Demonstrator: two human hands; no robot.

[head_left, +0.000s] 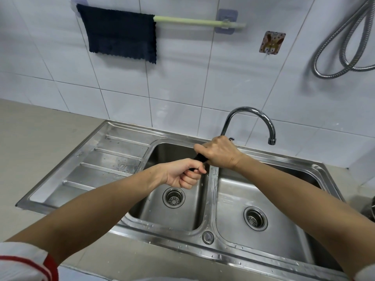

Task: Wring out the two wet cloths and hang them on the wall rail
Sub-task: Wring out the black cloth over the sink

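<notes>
Wringing over the sink's [211,179] divider, the left hand [182,175] and right hand [218,153] clamp fingers tight on a dark twisted cloth [199,158] — axis slanting near-left to far-right, right hand nearer the rail's [192,22] bare stretch beside the hung cloth [119,33].

Beige counter [40,138] with inset steel double sink [121,159], perhaps wet.

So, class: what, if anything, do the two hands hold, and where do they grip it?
A dark twisted cloth: left hand grips one end, right hand the other.
</notes>
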